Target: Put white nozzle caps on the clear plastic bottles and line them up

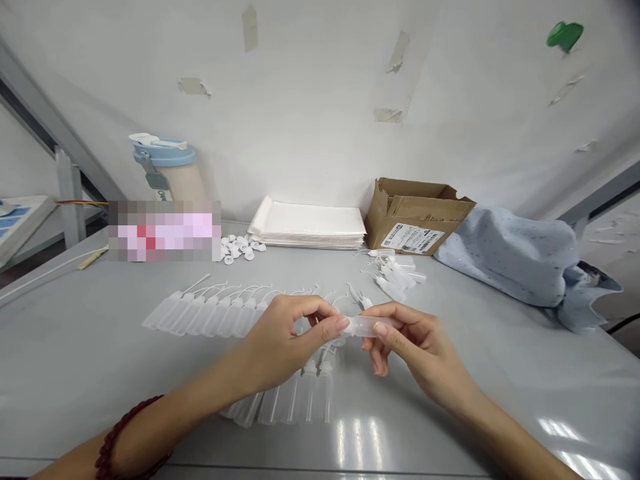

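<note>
Between my hands is a small translucent plastic bottle point(367, 326), lying sideways above the table. My right hand point(407, 337) pinches its body between thumb and fingers. The thumb and fingers of my left hand point(300, 330) close on its white cap end, which they partly cover. A row of similar bottles with thin white strapped caps point(215, 315) lies behind and left of my left hand. More bottles point(300, 399) lie in a second row nearer to me, partly hidden by my left forearm. A loose pile of bottles point(397, 273) rests beyond my right hand.
Small white caps point(241, 248) lie heaped at the back, beside a stack of white padded envelopes point(313, 225). A cardboard box point(417, 217) and a blue cloth point(510, 250) are at the back right. A tumbler point(170, 170) with a blue lid stands behind a blurred patch at left.
</note>
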Demonstrator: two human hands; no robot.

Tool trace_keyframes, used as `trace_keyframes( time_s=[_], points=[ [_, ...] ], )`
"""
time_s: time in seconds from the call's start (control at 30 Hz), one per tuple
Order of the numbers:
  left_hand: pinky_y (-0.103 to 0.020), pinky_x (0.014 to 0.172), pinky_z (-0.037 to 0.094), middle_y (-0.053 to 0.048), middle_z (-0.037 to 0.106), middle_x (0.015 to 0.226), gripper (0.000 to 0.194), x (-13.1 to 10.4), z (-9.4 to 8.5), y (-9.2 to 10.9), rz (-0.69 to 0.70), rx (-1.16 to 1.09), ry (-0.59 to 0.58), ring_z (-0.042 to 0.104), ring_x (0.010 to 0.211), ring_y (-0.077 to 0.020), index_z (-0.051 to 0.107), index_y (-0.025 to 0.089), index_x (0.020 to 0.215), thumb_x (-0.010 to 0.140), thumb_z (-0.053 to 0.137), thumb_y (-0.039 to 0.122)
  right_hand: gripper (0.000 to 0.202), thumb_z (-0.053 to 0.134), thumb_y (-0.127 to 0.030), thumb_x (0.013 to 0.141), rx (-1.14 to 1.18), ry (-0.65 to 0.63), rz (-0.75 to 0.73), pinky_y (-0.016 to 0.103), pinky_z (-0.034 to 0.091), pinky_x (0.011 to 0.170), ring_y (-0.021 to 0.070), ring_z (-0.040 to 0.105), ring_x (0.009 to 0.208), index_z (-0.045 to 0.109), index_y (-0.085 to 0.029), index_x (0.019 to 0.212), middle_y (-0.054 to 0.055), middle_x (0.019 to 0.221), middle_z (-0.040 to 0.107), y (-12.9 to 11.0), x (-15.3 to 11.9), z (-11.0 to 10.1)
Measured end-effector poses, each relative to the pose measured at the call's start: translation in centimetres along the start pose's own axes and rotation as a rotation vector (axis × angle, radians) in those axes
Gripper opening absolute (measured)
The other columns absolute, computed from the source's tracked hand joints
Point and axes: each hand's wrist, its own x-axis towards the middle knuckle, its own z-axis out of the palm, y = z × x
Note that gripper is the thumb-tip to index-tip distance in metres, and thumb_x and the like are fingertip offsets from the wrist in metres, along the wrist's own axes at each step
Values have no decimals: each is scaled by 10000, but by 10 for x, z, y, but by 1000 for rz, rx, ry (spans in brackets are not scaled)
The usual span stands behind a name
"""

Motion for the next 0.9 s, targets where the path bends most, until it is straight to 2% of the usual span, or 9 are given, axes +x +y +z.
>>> trace_keyframes(
  time_s=[0.13, 0.3, 0.37, 0.4, 0.47, 0.6, 0.7, 0.77, 0.9],
  points=[
    [-216, 600, 425, 28, 649, 719, 135, -1, 3, -5, 113, 74, 12, 561, 654, -106, 666, 195, 815, 872, 582, 283, 216, 610, -363, 870, 14, -17, 48, 193, 462, 449, 63, 559, 414, 663, -154, 878, -16, 606, 637, 0, 2, -2],
    [-254, 700, 446, -19, 655, 810, 41, -1, 8, -16, 503, 204, 119, 566, 764, -130, 624, 152, 889, 866, 590, 142, 329, 589, -415, 872, 87, -71, 147, 162, 380, 367, 40, 503, 335, 603, -137, 697, -28, 546, 598, 2, 5, -5],
    [-266, 707, 447, -35, 649, 814, 51, 0, 8, -17, 573, 225, 128, 558, 777, -140, 616, 142, 899, 875, 572, 129, 376, 577, -442, 871, 126, -94, 220, 156, 330, 326, 32, 452, 290, 565, -141, 646, -34, 501, 578, 2, 6, -4],
    [-267, 708, 449, -37, 649, 815, 53, 0, 8, -17, 557, 217, 125, 560, 775, -141, 615, 143, 898, 877, 567, 133, 390, 566, -457, 874, 138, -105, 255, 155, 306, 310, 31, 429, 273, 554, -145, 641, -37, 481, 570, 2, 6, -4],
    [-264, 709, 453, -30, 655, 815, 51, 0, 7, -13, 427, 163, 117, 572, 764, -137, 623, 156, 887, 874, 574, 164, 397, 547, -476, 879, 131, -117, 281, 160, 303, 308, 38, 425, 271, 548, -151, 651, -36, 469, 570, 2, 6, -3],
    [-269, 756, 474, -11, 681, 857, 127, 1, 7, -7, 61, -63, 54, 617, 823, -149, 646, 191, 879, 863, 594, 306, 288, 606, -432, 852, 9, -41, 142, 209, 440, 433, 74, 538, 399, 634, -149, 807, -11, 588, 628, 1, 6, -1],
    [-271, 750, 492, -13, 697, 881, 231, 3, 7, -9, -118, -269, -14, 643, 841, -160, 630, 193, 970, 815, 646, 364, 273, 636, -404, 836, -38, 23, 68, 235, 469, 474, 88, 559, 448, 668, -158, 948, -2, 647, 643, 1, 5, -2],
    [-254, 689, 490, -12, 704, 831, 271, 4, 6, -10, -208, -331, -66, 644, 774, -151, 637, 183, 976, 774, 687, 357, 276, 634, -402, 838, -63, 62, 38, 244, 474, 483, 98, 569, 469, 673, -163, 969, 3, 650, 646, 1, 4, -2],
    [-228, 637, 465, -10, 691, 693, 172, 4, 1, -7, -243, -325, -129, 594, 656, -119, 672, 155, 721, 788, 659, 313, 261, 632, -392, 843, -241, 156, -67, 260, 476, 528, 120, 579, 512, 669, -178, 987, -7, 580, 638, 3, 1, -2]
  ],
)
